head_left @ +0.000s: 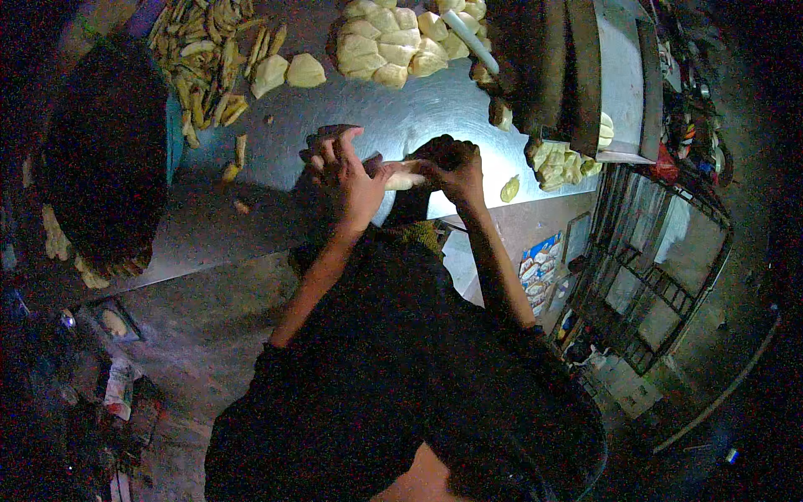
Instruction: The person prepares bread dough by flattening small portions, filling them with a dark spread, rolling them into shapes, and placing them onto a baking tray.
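Note:
A pale, elongated piece of dough (403, 179) is held over the steel worktop (351, 100) between my two hands. My left hand (350, 180) has its thumb at the left end of the piece, with the other fingers raised and bent. My right hand (458, 174) pinches the other end, its fingers partly in shadow. A small flattened yellowish lump (509, 188) lies to the right of my right hand. Several cut dough pieces (376, 42) sit at the back, with two loose ones (305, 71) beside them.
A heap of long dough strips (201, 58) is at back left, near a large dark bulky shape (109, 142). A pale rod (471, 40) lies at the back. A machine with a metal tray (623, 92) stands right, near a dough pile (560, 163) and a metal rack (652, 276).

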{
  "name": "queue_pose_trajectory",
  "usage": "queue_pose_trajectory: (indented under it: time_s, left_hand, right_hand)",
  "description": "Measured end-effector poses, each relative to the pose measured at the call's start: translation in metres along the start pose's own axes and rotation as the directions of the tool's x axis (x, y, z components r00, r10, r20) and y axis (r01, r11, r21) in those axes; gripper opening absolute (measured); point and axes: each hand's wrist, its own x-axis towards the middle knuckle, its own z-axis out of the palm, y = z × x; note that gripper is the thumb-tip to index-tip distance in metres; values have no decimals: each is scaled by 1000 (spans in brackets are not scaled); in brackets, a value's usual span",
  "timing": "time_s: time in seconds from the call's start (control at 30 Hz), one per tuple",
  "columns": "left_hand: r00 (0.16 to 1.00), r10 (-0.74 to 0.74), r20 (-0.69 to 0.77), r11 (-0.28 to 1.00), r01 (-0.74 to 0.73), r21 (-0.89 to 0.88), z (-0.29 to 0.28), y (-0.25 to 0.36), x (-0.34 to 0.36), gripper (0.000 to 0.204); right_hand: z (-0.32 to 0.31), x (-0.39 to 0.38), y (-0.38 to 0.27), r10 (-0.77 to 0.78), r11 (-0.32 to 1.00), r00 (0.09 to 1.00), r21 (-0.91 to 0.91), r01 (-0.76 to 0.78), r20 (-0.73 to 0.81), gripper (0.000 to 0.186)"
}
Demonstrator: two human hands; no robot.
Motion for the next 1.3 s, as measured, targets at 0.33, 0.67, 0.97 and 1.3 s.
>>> queue_pose_trajectory:
  time_s: [0.33, 0.67, 0.97, 1.3]
  left_hand:
    - [990, 129, -48, 987, -133, -93, 16, -18, 11, 82]
    - [950, 5, -313, 990, -48, -130, 45, -48, -34, 80]
    - [952, -281, -123, 812, 167, -559, 25, -50, -24, 72]
    - [886, -165, -434, 967, 59, -246, 93, -91, -30, 78]
  right_hand:
    - [13, 9, -15, 94, 994, 993, 63, -89, -71, 80]
    - [19, -25, -8, 254, 960, 931, -52, -277, -262, 74]
    - [-53, 166, 52, -273, 960, 927, -11, 280, -258, 63]
    - [-34, 93, 27, -237, 915, 937, 265, 305, -258, 59]
